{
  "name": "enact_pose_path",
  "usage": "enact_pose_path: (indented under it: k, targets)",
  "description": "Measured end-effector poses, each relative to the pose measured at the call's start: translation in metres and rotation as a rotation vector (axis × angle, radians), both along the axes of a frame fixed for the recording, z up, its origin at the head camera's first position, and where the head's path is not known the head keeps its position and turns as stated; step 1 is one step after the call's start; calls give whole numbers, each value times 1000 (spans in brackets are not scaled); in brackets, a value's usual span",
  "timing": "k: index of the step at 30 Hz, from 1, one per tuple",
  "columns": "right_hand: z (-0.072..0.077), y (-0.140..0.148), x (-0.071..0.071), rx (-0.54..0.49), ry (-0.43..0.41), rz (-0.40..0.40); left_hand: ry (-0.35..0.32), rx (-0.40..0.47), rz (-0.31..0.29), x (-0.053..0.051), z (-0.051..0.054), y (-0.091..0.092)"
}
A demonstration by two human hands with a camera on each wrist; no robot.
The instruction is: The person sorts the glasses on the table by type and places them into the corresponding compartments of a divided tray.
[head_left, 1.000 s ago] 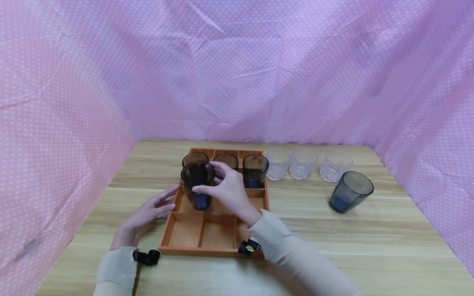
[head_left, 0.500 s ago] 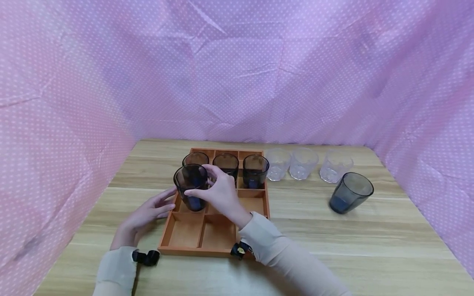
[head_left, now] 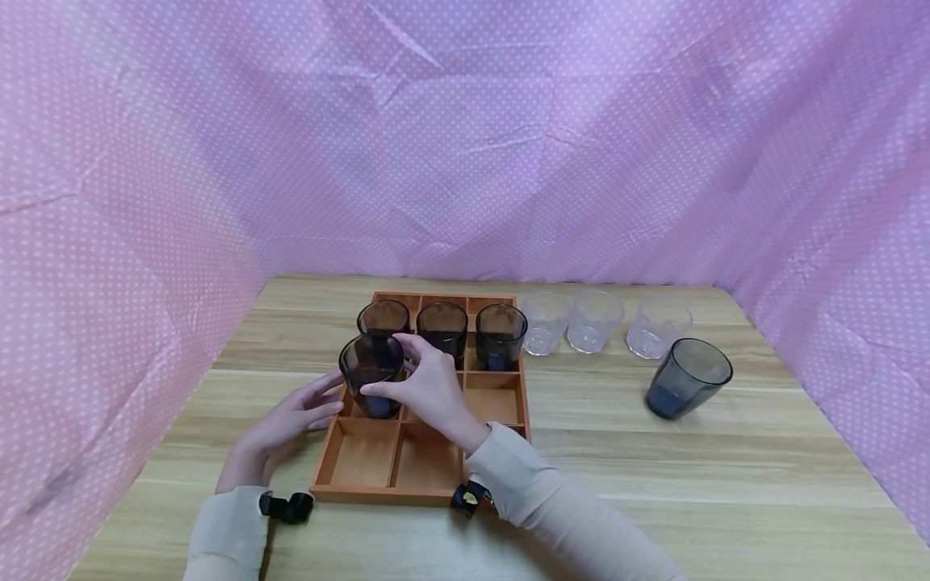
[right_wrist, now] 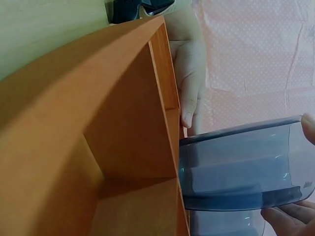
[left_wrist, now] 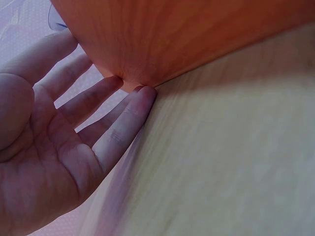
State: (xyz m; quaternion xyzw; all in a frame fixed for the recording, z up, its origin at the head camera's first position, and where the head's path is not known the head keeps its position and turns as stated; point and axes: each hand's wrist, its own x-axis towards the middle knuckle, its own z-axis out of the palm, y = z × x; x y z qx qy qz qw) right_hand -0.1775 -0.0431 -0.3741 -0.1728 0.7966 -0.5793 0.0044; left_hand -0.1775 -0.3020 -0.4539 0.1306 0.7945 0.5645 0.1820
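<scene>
A dark tinted glass point(head_left: 372, 378) is gripped near its rim by the right hand point(head_left: 434, 392), thumb on the near side. Its base is in the left compartment of the wooden tray's point(head_left: 385, 494) second-from-front row. In the right wrist view the glass point(right_wrist: 236, 164) reaches into the tray point(right_wrist: 118, 113), with fingertips at its rim. The left hand point(head_left: 291, 415) rests with extended fingers against the tray's left side; in the left wrist view the hand's point(left_wrist: 64, 132) fingertips touch the tray wall point(left_wrist: 162, 39). Behind stand three dark glasses point(head_left: 383, 316), point(head_left: 442, 327), point(head_left: 500, 335) in a row.
Three clear glasses point(head_left: 545, 323), point(head_left: 594, 321), point(head_left: 657, 326) stand right of the tray's far end. Another dark tinted glass point(head_left: 688, 378) stands on the table farther right. Pink dotted cloth point(head_left: 465, 161) surrounds the wooden table point(head_left: 617, 468) at the back and sides.
The right hand has moved left and slightly down with its glass, which has come lower into the tray compartment. The left hand has stayed at the tray's side.
</scene>
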Motion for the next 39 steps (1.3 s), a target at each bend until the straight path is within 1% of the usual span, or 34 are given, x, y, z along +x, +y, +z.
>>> enact_pose_path:
  k: [4,5,11,17,24,29,39]
  targets:
    - [-2,0,-1,12,-31,-7,-11,-11,2,-1,1,0]
    - [-2,0,-2,23,-41,-9,-18,-7,8,-1,1,1]
    - [-4,-2,-5,124,-91,-3,-2,-3,-5,1,2,0]
    - [-5,-5,-7,166,-132,-7,-7,-12,6,1,3,1]
    - [-3,-7,-8,196,-114,1,-2,-24,2,1,5,0]
    - [0,-8,-10,254,-86,21,4,-19,-7,1,5,0]
    - [4,-9,-8,319,-101,40,19,-25,-18,1,6,-1]
